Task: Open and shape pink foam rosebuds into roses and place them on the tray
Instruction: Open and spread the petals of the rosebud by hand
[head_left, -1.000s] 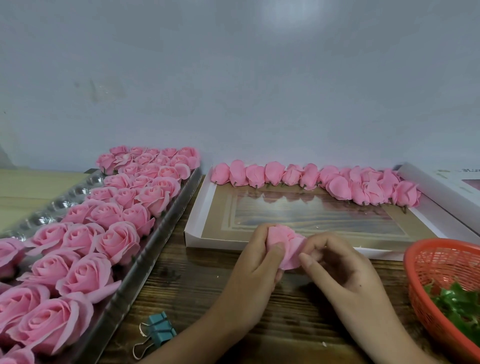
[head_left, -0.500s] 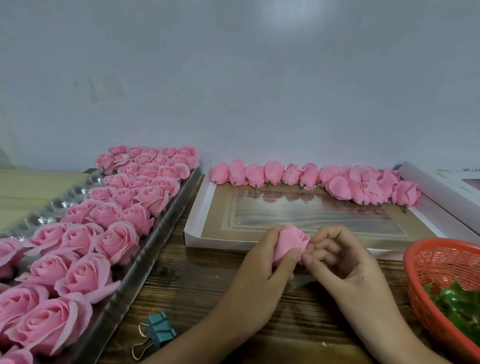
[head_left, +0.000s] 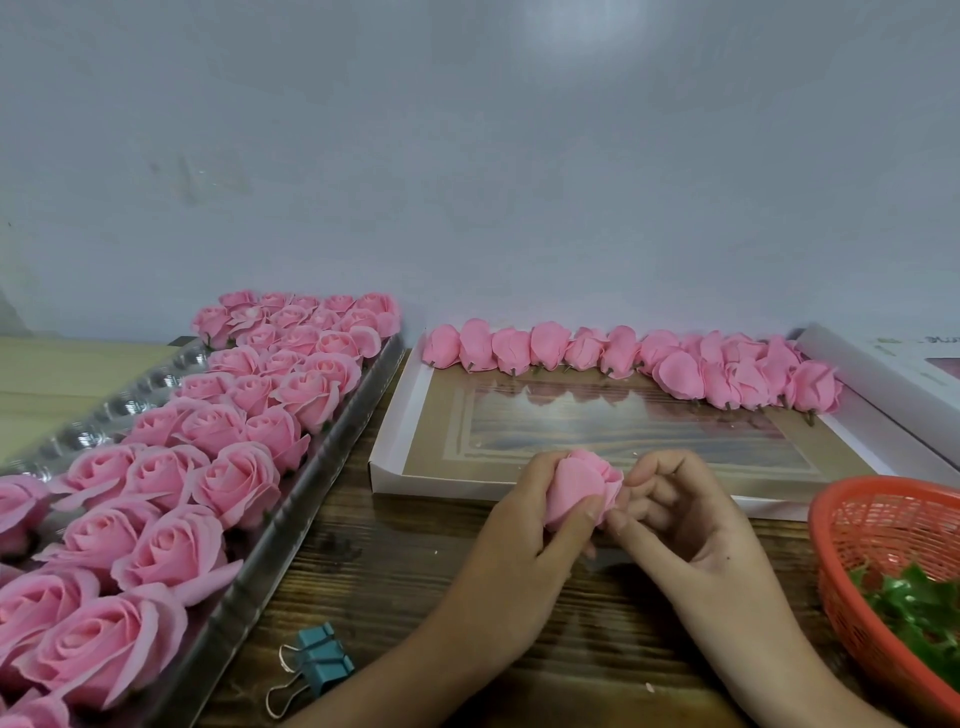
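Note:
My left hand (head_left: 524, 525) grips a pink foam rosebud (head_left: 576, 486) from below and behind, thumb across its front. My right hand (head_left: 680, 519) has its fingers curled beside the bud, thumb and fingertip pinching an outer petal at the bud's right edge. Both hands hover over the wooden table in front of a shallow white box (head_left: 395, 452). A row of closed pink rosebuds (head_left: 623, 358) lies along the box's far edge. To the left, a long clear plastic tray (head_left: 291, 514) holds several opened pink roses (head_left: 228, 467) in rows.
An orange mesh basket (head_left: 862, 525) with green leaves (head_left: 919, 613) sits at the right edge. A teal binder clip (head_left: 317, 662) lies on the dark wooden table (head_left: 395, 561) near my left forearm. A white box lid (head_left: 883, 369) stands at far right. A grey wall rises behind.
The bud has turned in my left hand and its spread petal has folded back; my right fingers curled in and moved to the bud's right edge.

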